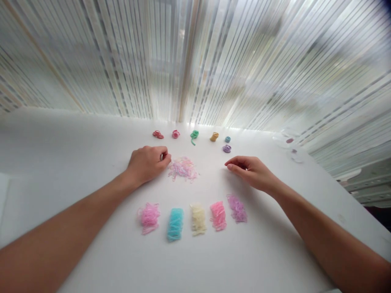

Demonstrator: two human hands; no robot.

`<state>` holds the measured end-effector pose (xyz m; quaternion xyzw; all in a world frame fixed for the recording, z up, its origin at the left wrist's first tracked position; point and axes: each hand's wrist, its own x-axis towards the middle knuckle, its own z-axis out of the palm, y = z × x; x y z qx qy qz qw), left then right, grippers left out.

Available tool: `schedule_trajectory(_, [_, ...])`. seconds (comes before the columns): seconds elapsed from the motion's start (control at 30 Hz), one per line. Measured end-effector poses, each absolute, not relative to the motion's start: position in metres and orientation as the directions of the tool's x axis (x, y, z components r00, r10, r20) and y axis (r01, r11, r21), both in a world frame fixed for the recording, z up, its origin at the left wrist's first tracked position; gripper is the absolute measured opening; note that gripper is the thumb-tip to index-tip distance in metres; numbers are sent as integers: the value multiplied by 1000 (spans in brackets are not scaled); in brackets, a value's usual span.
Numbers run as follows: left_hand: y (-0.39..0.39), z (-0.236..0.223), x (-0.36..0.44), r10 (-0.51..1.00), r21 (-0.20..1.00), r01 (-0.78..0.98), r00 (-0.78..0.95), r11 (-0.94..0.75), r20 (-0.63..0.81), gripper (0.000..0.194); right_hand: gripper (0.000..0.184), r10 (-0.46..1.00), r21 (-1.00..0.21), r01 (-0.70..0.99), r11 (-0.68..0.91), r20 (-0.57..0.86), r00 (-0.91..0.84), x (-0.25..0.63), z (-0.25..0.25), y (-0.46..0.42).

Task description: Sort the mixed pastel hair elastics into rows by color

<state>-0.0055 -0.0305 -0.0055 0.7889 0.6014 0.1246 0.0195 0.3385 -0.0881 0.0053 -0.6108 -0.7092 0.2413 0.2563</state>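
Observation:
My left hand point(149, 163) rests on the white table with its fingers curled in a pinch. Its fingertips touch the left edge of a loose pile of pale pink and lilac rubber bands point(183, 169); what they hold, if anything, is too small to make out. To the right of that pile, my right hand point(249, 171) has thumb and forefinger drawn together, and anything between them is hidden. Nearer to me lie bunches of small bands: pink point(149, 217), turquoise point(175, 224), cream point(198, 219), coral pink point(218, 215) and purple point(237, 208).
Along the back are small coils: red point(158, 134), pink point(175, 134), green point(194, 136), yellow point(214, 136), blue point(227, 139) and purple point(226, 149). Clear round pieces point(295, 156) lie at the right. A striped string curtain point(171, 61) hangs behind the white table point(195, 264).

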Motion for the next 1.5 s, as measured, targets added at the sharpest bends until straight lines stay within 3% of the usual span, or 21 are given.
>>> schedule_trajectory(0.23, [-31,-6,-7,951,194,938,257,-289,173,36,28,944,-637,703,315,131,-303,281,24,-49])
schedule_trajectory(0.63, [-33,-4,-5,963,221,941,224,-254,152,35,24,864,-739,522,425,161,-476,250,-8,5])
schedule_trajectory(0.93, [-35,-1,-3,964,222,943,220,-250,149,34,29,778,-660,496,564,223,-587,253,-12,-2])
schedule_trajectory(1.17, [-37,0,-3,964,220,943,221,-251,150,34,19,792,-732,445,515,208,-573,253,-12,-2])
schedule_trajectory(1.5, [-37,-1,-4,959,213,940,233,-265,163,33,36,857,-853,380,358,139,-496,259,-10,2])
